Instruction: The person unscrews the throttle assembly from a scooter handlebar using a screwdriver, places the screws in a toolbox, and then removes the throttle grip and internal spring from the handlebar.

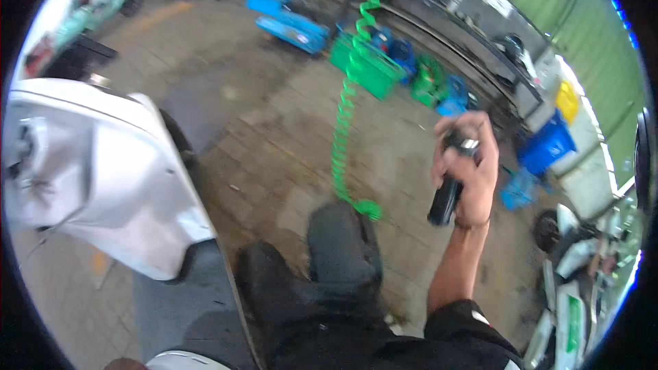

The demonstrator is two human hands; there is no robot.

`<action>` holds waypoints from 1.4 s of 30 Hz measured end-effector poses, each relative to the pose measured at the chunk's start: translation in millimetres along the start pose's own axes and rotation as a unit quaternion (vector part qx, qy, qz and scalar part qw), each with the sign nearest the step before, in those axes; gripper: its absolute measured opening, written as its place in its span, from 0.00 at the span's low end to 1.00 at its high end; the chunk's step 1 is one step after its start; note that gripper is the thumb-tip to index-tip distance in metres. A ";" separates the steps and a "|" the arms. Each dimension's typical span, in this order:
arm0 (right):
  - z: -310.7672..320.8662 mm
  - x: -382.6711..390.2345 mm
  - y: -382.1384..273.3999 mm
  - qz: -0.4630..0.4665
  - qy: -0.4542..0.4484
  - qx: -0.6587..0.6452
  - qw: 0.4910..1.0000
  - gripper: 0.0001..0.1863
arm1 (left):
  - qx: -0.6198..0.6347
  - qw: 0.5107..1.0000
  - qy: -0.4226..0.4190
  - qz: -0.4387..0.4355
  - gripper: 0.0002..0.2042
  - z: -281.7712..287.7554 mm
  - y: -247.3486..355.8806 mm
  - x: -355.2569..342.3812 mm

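My right hand [473, 168] is raised at the centre right, fingers wrapped round a black handheld tool [447, 199]. The tool has a dark cylindrical body and a shiny silver part near its top; blur hides its exact kind. My left hand does not show. On my left stands a white scooter [123, 178], its pale front panel beside my legs and its dark footboard [185, 301] below. A green coiled hose [340, 144] hangs between the scooter and my right hand, its lower end bunched near my knee.
A green crate [367, 67] and blue bins [291, 31] line the far workbench [473, 3]. A blue bin [546, 142] stands at the right wall. White and green two-wheeler parts [570, 315] are at the lower right, and a mint scooter [96, 10] at the far left.
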State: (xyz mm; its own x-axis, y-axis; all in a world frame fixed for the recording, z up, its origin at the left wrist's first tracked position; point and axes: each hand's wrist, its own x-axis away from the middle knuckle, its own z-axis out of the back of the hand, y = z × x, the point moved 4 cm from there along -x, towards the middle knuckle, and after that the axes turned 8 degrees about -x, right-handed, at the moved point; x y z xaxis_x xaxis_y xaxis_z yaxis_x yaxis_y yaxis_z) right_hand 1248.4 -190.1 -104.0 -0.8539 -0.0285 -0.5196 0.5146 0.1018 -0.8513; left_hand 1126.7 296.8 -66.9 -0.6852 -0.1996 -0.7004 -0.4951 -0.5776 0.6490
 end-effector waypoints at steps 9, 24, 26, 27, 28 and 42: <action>-131.0 19.5 -15.7 0.054 -0.223 0.016 0.973 0.36 | 0.232 0.972 -0.001 -0.020 0.29 -14.7 75.7 -53.1; -250.6 14.9 -89.0 0.068 -0.337 -0.190 0.920 0.36 | 0.329 0.944 0.032 0.000 0.36 -4.3 121.6 -45.9; -254.9 10.8 -99.4 0.068 -0.359 -0.147 0.919 0.36 | 0.358 0.934 0.004 -0.008 0.35 5.8 120.7 -48.3; -257.1 9.9 -106.8 0.090 -0.339 -0.176 0.920 0.37 | 0.416 0.909 -0.010 0.002 0.34 7.0 127.7 -48.0; -258.4 8.9 -111.7 0.111 -0.319 -0.204 0.919 0.37 | 0.473 0.881 -0.023 0.011 0.34 7.6 131.4 -47.9; -243.4 6.3 -163.1 0.213 -0.280 -0.167 0.921 0.40 | 0.518 0.850 -0.096 0.027 0.35 29.2 132.2 -56.9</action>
State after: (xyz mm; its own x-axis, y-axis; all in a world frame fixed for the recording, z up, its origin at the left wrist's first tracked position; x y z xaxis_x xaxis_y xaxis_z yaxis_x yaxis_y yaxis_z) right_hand 1140.3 35.2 49.2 -0.3589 -0.4143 -0.8364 0.6611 0.5197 -0.5412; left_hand 1084.6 254.9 67.5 -0.7477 -0.0127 -0.6639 -0.5956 0.4547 0.6622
